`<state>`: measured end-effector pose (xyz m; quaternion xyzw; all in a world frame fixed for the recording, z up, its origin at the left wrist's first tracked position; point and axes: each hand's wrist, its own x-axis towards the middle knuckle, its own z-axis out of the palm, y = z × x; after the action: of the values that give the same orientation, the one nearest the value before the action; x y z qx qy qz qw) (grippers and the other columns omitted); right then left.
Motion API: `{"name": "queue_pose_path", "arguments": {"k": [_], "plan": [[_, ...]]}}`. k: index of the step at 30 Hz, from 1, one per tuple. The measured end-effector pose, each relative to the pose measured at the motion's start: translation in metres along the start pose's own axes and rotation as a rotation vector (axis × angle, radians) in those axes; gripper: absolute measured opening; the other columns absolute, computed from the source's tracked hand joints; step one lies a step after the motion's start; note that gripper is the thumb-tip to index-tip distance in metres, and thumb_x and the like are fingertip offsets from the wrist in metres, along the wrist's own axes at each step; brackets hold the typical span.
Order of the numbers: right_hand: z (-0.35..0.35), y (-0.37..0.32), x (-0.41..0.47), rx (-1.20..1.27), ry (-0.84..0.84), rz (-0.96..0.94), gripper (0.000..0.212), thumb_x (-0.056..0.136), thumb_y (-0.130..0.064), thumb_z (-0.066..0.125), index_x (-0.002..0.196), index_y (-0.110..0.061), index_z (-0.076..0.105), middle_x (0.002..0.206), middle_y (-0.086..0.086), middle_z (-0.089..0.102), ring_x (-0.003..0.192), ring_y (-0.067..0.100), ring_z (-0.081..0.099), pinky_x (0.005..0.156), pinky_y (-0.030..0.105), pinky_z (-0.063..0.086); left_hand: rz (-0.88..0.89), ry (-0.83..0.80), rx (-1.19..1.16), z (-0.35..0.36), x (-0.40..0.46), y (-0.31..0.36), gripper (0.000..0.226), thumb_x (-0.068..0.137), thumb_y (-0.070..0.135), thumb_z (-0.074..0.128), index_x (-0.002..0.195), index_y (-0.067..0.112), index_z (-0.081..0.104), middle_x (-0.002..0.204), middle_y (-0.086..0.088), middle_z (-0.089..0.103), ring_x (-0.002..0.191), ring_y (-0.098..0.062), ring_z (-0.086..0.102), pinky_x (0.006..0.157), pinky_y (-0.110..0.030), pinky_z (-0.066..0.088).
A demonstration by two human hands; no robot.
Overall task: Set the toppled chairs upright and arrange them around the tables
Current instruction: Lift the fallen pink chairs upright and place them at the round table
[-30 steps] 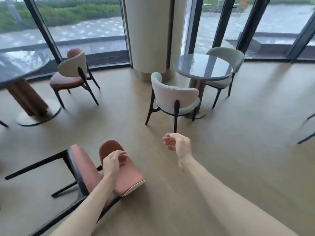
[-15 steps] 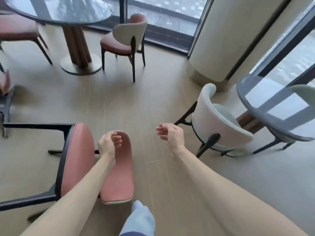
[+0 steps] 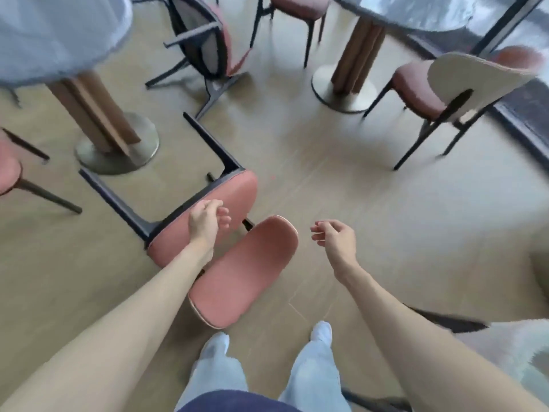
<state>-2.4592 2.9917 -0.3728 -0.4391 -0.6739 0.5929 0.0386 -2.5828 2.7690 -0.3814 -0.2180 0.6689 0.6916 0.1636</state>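
Observation:
A toppled pink chair [image 3: 243, 272] lies on its back on the floor just in front of my feet, its dark legs pointing away to the upper left. My left hand [image 3: 208, 221] hovers over its seat with fingers loosely curled, holding nothing. Right of the backrest, my right hand [image 3: 335, 237] hangs in the air, fingers relaxed and empty. A second toppled chair [image 3: 208, 40] lies on its side farther away, between the two tables.
A round table [image 3: 44, 34] on a pedestal base stands at upper left, another round table [image 3: 416, 13] at upper right. An upright chair with a cream back [image 3: 463, 81] stands on the right. Part of a pink chair [image 3: 9, 173] shows at the left edge.
My view has swung left and down, bringing both tables and the second toppled chair into sight. Both hands stay in front of me, empty, over and beside the fallen pink chair.

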Motion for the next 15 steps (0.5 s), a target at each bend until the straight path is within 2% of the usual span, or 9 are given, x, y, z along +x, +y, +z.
{"name": "queue_pose_path", "arguments": {"k": [4, 6, 8, 11, 15], "plan": [[0.007, 0.012, 0.043, -0.111, -0.260, 0.013, 0.024, 0.069, -0.027, 0.055, 0.082, -0.015, 0.071, 0.081, 0.007, 0.074, 0.074, 0.021, 0.067, 0.077, 0.038, 0.053, -0.063, 0.276, -0.056, -0.011, -0.030, -0.049, 0.009, 0.094, 0.009, 0.054, 0.088, 0.010, 0.061, 0.073, -0.007, 0.062, 0.052, -0.014, 0.059, 0.049, -0.024, 0.047], [-0.002, 0.026, 0.048, -0.160, -0.336, 0.034, 0.021, 0.071, -0.025, 0.056, 0.078, -0.014, 0.071, 0.076, 0.004, 0.072, 0.069, 0.019, 0.066, 0.076, 0.038, 0.053, -0.139, 0.359, -0.054, -0.009, -0.063, -0.080, 0.009, 0.095, 0.008, 0.053, 0.090, 0.009, 0.060, 0.071, -0.007, 0.060, 0.043, -0.007, 0.058, 0.043, -0.020, 0.046], [-0.011, 0.037, 0.052, -0.233, -0.407, 0.011, 0.016, 0.080, -0.022, 0.059, 0.078, -0.013, 0.072, 0.079, 0.004, 0.074, 0.066, 0.016, 0.068, 0.077, 0.039, 0.056, -0.181, 0.413, -0.062, -0.006, -0.093, -0.103, 0.007, 0.095, 0.006, 0.055, 0.091, 0.008, 0.059, 0.072, -0.008, 0.060, 0.046, -0.008, 0.059, 0.047, -0.022, 0.048], [-0.015, 0.046, 0.062, -0.296, -0.422, -0.002, 0.018, 0.091, -0.022, 0.057, 0.084, -0.012, 0.071, 0.083, 0.008, 0.076, 0.066, 0.017, 0.069, 0.080, 0.041, 0.057, -0.207, 0.461, -0.050, -0.004, -0.126, -0.129, 0.005, 0.095, 0.005, 0.056, 0.092, 0.006, 0.060, 0.077, -0.011, 0.062, 0.061, -0.018, 0.058, 0.057, -0.027, 0.047], [0.004, 0.073, 0.070, -0.326, -0.419, 0.024, 0.026, 0.092, -0.024, 0.055, 0.098, -0.004, 0.070, 0.085, 0.009, 0.076, 0.065, 0.019, 0.068, 0.080, 0.042, 0.057, -0.246, 0.473, -0.064, -0.010, -0.140, -0.164, 0.010, 0.094, 0.007, 0.059, 0.100, 0.000, 0.063, 0.082, -0.012, 0.065, 0.065, -0.019, 0.061, 0.058, -0.027, 0.050]]}}
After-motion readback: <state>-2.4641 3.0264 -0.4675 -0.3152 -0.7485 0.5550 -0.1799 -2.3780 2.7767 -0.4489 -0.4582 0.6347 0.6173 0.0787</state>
